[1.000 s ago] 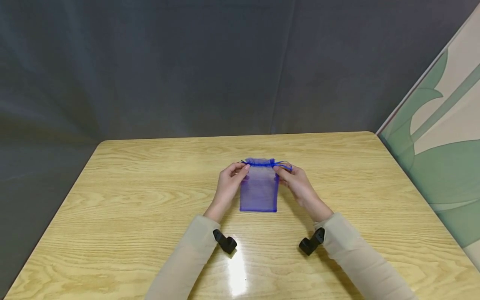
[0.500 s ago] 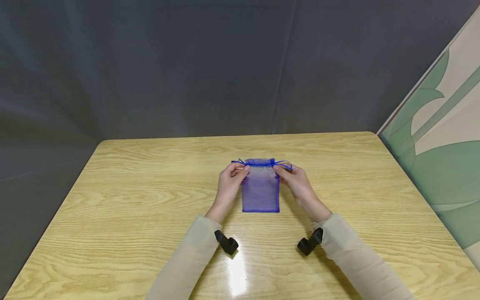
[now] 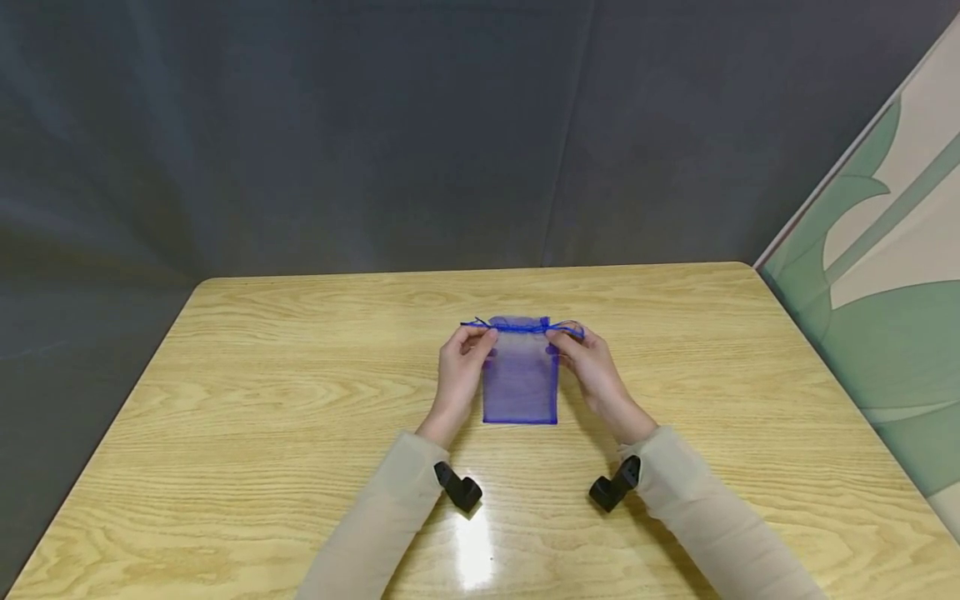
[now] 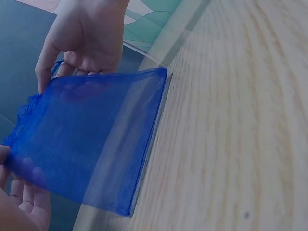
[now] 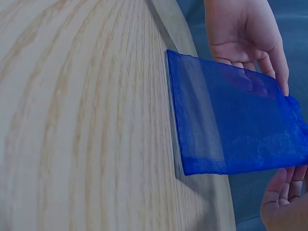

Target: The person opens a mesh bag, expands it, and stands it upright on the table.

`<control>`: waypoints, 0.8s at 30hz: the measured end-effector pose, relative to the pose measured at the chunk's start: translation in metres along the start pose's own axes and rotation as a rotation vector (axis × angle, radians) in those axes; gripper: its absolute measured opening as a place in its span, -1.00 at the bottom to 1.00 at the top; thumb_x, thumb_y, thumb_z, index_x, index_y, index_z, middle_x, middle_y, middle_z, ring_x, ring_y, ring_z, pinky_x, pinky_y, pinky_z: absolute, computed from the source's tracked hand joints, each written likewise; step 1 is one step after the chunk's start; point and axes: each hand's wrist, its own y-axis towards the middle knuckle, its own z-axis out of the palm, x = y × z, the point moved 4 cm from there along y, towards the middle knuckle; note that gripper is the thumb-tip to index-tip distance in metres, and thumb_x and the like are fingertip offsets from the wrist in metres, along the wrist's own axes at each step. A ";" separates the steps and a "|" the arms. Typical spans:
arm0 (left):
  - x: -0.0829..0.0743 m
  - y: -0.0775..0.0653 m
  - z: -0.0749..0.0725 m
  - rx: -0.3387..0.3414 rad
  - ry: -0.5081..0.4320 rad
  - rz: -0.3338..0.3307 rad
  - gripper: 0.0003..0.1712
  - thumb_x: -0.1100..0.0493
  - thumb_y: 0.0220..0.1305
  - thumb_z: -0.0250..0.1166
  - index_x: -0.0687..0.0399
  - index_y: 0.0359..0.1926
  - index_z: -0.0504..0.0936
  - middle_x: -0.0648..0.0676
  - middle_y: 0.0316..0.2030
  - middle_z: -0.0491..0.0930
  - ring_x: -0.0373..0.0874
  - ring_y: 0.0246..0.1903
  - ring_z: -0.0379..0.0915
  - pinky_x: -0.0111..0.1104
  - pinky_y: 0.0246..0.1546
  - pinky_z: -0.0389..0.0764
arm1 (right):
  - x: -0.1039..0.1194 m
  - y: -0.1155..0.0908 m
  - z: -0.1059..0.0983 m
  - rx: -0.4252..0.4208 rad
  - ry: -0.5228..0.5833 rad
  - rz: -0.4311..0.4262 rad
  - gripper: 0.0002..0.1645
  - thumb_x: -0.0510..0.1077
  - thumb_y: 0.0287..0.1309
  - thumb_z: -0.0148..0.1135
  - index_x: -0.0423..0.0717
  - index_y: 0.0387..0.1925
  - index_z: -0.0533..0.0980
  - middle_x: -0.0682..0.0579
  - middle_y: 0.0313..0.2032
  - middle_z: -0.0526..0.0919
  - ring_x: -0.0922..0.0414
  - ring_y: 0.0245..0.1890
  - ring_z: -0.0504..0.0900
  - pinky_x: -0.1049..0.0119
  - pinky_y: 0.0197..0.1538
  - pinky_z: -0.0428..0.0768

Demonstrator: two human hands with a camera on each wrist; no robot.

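Observation:
A sheer blue drawstring pouch [image 3: 520, 383] is held by its top corners between both hands, its bottom edge towards the person. My left hand [image 3: 459, 367] pinches the upper left corner, thumb on the front and fingers behind. On the other side my right hand [image 3: 594, 367] pinches the upper right corner the same way. Blue drawstrings [image 3: 521, 328] gather the neck, and their loose ends stick out past both hands. Through the mesh of the pouch [image 4: 96, 139] fingertips show in the left wrist view. The right wrist view has the pouch's bottom edge [image 5: 177, 115] close over the wood.
A light wood-grain table [image 3: 262, 417] spreads around both hands. Behind its far edge hangs a dark curtain [image 3: 375, 133]. A panel with green leaf shapes [image 3: 885, 333] stands along the right side. Small black wrist cameras [image 3: 459, 487] jut inward from the sleeves.
The left drawstring ends now stretch further out past the left hand. The pouch has shifted very slightly right, and the forearms have drawn a little closer together. Both hands keep their grip.

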 end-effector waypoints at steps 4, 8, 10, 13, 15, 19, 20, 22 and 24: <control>-0.001 0.000 0.000 -0.019 -0.029 -0.013 -0.85 0.25 0.30 0.20 0.30 -0.20 0.55 0.23 -0.28 0.64 -0.20 -0.39 0.54 -0.30 -0.21 0.65 | 0.000 0.001 0.000 -0.024 0.011 0.005 -0.69 -0.24 0.29 0.08 0.15 -0.55 0.44 0.34 -0.54 0.49 0.38 -0.43 0.49 0.52 -0.27 0.48; 0.000 0.000 -0.001 -0.024 -0.027 -0.024 -0.86 0.25 0.32 0.18 0.29 -0.21 0.54 0.36 -0.17 0.63 -0.12 -0.35 0.57 -0.27 -0.20 0.66 | -0.001 0.002 -0.001 -0.033 0.015 0.002 -0.67 -0.24 0.29 0.08 0.17 -0.56 0.45 0.35 -0.53 0.51 0.38 -0.41 0.49 0.53 -0.26 0.48; 0.000 0.001 -0.002 -0.024 -0.019 -0.030 -0.84 0.25 0.33 0.18 0.31 -0.18 0.54 0.35 -0.17 0.64 -0.12 -0.34 0.57 -0.28 -0.20 0.66 | -0.001 0.002 -0.001 -0.028 0.023 -0.001 -0.67 -0.25 0.30 0.07 0.17 -0.55 0.48 0.35 -0.53 0.53 0.40 -0.42 0.51 0.54 -0.26 0.50; 0.002 0.001 -0.003 -0.018 0.004 -0.039 -0.79 0.24 0.33 0.17 0.33 -0.13 0.54 0.28 -0.21 0.65 -0.18 -0.34 0.54 -0.32 -0.22 0.65 | -0.001 0.003 -0.002 -0.015 0.033 -0.005 -0.67 -0.26 0.31 0.07 0.16 -0.52 0.50 0.34 -0.53 0.55 0.41 -0.43 0.53 0.55 -0.26 0.54; 0.002 0.002 -0.003 -0.010 0.016 -0.043 -0.76 0.23 0.34 0.16 0.36 -0.10 0.54 0.24 -0.22 0.65 -0.21 -0.33 0.52 -0.37 -0.24 0.63 | -0.001 0.003 -0.002 -0.007 0.040 0.001 -0.69 -0.26 0.32 0.07 0.15 -0.51 0.51 0.33 -0.53 0.57 0.41 -0.45 0.54 0.56 -0.26 0.57; 0.003 0.002 -0.003 0.003 0.013 -0.043 -0.75 0.23 0.34 0.17 0.37 -0.09 0.54 0.28 -0.18 0.64 -0.22 -0.30 0.52 -0.44 -0.28 0.60 | -0.002 0.004 -0.002 -0.005 0.044 0.013 -0.70 -0.27 0.32 0.06 0.12 -0.48 0.52 0.33 -0.54 0.60 0.42 -0.46 0.57 0.58 -0.27 0.59; 0.004 0.002 -0.003 0.005 0.011 -0.040 -0.75 0.23 0.34 0.17 0.38 -0.09 0.54 0.31 -0.17 0.63 -0.22 -0.30 0.53 -0.44 -0.29 0.59 | -0.002 0.004 -0.003 -0.007 0.044 0.014 -0.70 -0.28 0.32 0.05 0.12 -0.48 0.52 0.32 -0.54 0.60 0.42 -0.46 0.57 0.58 -0.27 0.59; 0.004 0.003 -0.003 0.009 0.009 -0.040 -0.75 0.23 0.34 0.17 0.37 -0.10 0.54 0.32 -0.17 0.63 -0.21 -0.30 0.53 -0.44 -0.29 0.59 | -0.002 0.004 -0.003 -0.012 0.034 0.015 -0.69 -0.28 0.32 0.05 0.13 -0.48 0.52 0.33 -0.54 0.61 0.42 -0.46 0.57 0.58 -0.26 0.59; 0.005 0.003 -0.003 0.009 0.009 -0.043 -0.76 0.23 0.34 0.17 0.35 -0.11 0.54 0.27 -0.21 0.63 -0.21 -0.31 0.53 -0.44 -0.31 0.58 | -0.002 0.003 -0.003 -0.016 0.018 0.019 -0.70 -0.26 0.32 0.06 0.14 -0.48 0.53 0.34 -0.54 0.61 0.42 -0.45 0.57 0.57 -0.24 0.59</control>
